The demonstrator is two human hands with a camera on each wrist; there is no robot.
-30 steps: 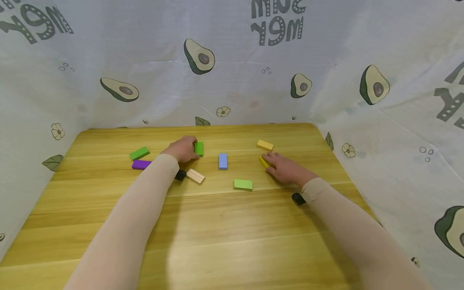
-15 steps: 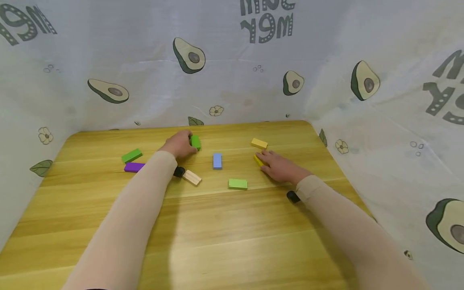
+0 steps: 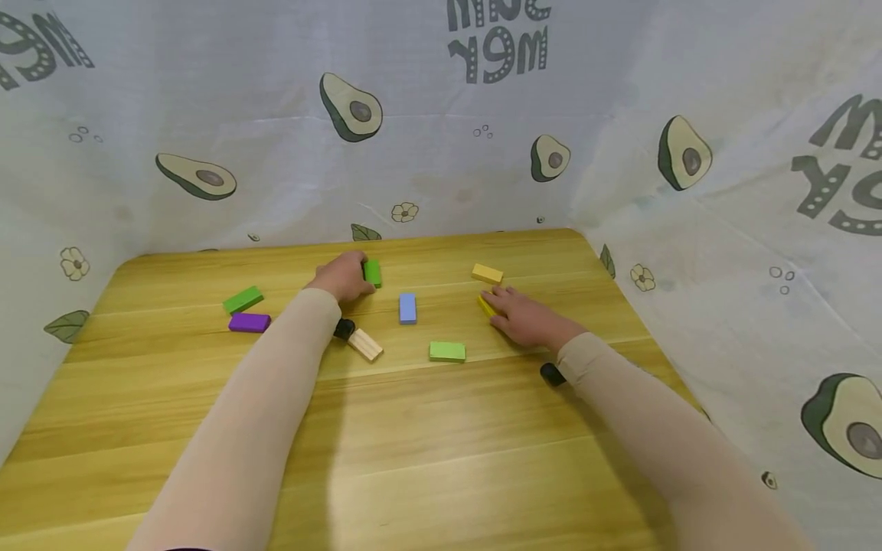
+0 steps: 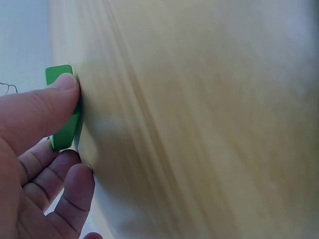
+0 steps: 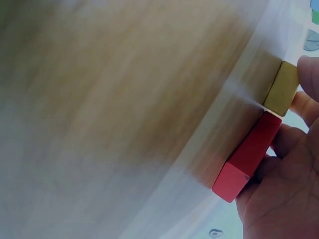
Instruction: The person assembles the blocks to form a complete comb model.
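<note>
Hands (image 3: 343, 277) apart; held green block (image 3: 373, 273) shifted.

Long beige sleeves (image 3: 248, 413) and black wrist pieces (image 3: 552, 374), their exact shape unclear.

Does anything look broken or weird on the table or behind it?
Nothing on the table looks broken or spilled; the blocks just lie at different angles. The lettering on the cloth behind is odd, though: it reads backwards, as in a mirror.
</note>
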